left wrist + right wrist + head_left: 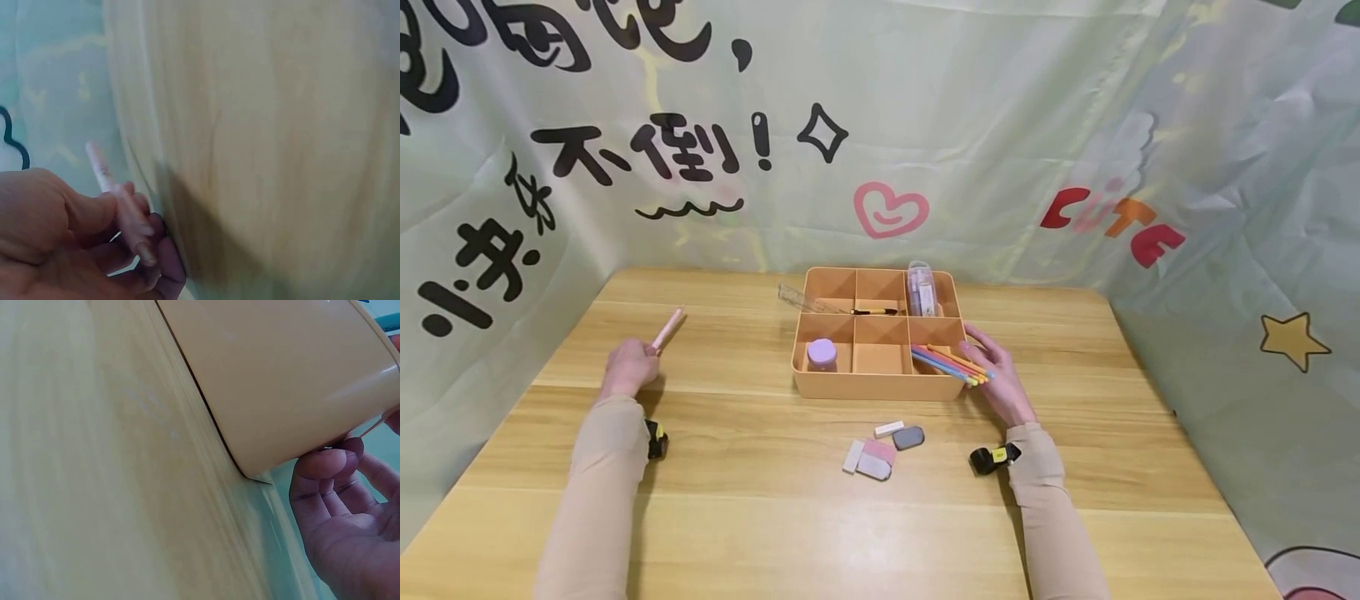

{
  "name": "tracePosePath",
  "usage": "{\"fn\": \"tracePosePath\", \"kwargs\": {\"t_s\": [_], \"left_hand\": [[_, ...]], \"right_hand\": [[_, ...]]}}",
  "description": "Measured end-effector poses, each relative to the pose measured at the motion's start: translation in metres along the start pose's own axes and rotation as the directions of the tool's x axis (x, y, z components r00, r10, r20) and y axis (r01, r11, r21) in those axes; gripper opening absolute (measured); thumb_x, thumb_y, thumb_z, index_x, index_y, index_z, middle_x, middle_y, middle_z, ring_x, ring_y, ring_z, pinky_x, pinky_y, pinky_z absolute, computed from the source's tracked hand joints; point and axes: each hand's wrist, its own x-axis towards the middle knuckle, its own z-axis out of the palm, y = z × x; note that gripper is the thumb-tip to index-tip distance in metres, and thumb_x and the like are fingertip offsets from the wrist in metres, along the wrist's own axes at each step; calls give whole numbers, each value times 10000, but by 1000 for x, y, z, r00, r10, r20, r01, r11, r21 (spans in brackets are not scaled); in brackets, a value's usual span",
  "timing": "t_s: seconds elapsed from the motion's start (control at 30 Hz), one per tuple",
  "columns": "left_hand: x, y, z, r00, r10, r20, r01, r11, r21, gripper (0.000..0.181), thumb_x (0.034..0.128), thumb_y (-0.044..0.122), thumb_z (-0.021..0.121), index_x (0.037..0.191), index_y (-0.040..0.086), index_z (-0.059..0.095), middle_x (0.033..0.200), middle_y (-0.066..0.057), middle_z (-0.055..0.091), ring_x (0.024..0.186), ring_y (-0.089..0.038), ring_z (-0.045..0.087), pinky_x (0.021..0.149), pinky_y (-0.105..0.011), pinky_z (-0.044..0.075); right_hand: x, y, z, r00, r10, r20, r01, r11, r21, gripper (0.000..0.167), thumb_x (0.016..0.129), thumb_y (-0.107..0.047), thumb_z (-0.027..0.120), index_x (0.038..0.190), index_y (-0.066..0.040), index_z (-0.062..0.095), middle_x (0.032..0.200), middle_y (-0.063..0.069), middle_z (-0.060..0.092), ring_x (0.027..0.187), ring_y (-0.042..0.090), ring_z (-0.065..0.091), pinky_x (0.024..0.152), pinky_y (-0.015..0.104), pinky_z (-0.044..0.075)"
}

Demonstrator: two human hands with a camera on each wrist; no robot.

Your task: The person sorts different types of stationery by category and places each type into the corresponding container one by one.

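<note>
My left hand [628,367] pinches a slim pink pen [667,330] above the left part of the table. In the left wrist view, the pen [128,215] lies between the thumb and curled fingers. My right hand [1000,379] is at the right side of a tan organizer box [880,387], its fingertips against the outer wall; whether they press or only touch I cannot tell. Several coloured pencils [943,364] lean out of the front right compartment beside that hand. The right wrist view shows the box wall [281,375] and the bent thumb close to its corner.
The box also holds a purple-lidded jar [822,354], a clear ruler [805,300], a black pen [874,312] and a clear-and-purple case [922,290]. Several erasers [880,451] lie in front of it. Printed cloth [985,142] surrounds the wooden table [745,517].
</note>
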Motion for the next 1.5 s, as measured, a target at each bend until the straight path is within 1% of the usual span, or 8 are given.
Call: {"fn": "tracePosePath", "kwargs": {"t_s": [0.37,0.63,0.77,0.9,1.03,1.2,1.33,1.5], "left_hand": [[4,18,11,1000,3,-17,-3,999,-41,313,963,88,422,1092,-150,578,856,-236,542,717,-309,496,558,-341,400],[0,30,18,981,19,-193,-50,986,-158,428,1063,132,296,1252,-161,545,877,-240,539,725,-299,484,574,-319,377],[-4,42,19,948,28,-316,-108,965,-238,420,1080,159,336,1284,-127,566,1024,-309,610,877,-389,560,705,-394,445],[-8,59,18,893,10,-449,-176,928,-330,369,1060,207,469,1257,-45,655,1134,-277,687,1022,-365,601,879,-408,450],[-11,76,17,812,-37,-582,-261,869,-420,300,995,263,633,1148,33,750,902,-56,732,799,-107,601,734,-183,440],[-17,97,12,716,-74,-694,-416,753,-509,248,892,246,778,1030,40,796,693,295,604,617,117,562,582,-43,445],[-25,116,6,700,-65,-712,-490,681,-544,241,859,197,810,1024,22,795,715,302,635,651,114,611,621,-40,497],[-33,138,3,711,18,-703,-526,676,-516,220,880,137,773,1066,20,782,922,-23,782,737,96,631,701,-49,538]], "right_hand": [[-1,0,1,1000,-6,12,6,1000,9,591,1049,-283,538,1570,-85,339,1222,104,630,785,20,644,569,155,500],[-1,-1,1,1000,-4,9,4,1000,9,591,1048,-285,539,1570,-88,341,1210,98,635,771,18,642,562,159,504],[-1,0,0,1000,-2,3,2,1000,1,590,1049,-283,537,1571,-88,340,1216,105,629,774,18,641,569,161,505],[0,0,0,1000,5,-2,-5,1000,1,590,1048,-285,541,1570,-95,344,1217,108,627,778,21,644,569,162,506],[0,0,0,1000,2,2,-2,1000,7,594,1046,-284,545,1569,-88,343,1190,80,645,765,21,640,564,162,504],[-1,-1,1,1000,-9,7,8,1000,21,587,1044,-276,549,1564,-85,354,1135,38,680,740,21,638,556,166,502],[-1,-1,1,1000,-13,3,13,1000,19,583,1043,-275,550,1560,-82,360,1147,51,672,747,23,638,555,166,502],[-1,0,1,1000,-13,3,13,1000,8,591,1043,-282,552,1562,-82,355,1177,72,658,767,24,640,563,166,505]]}}
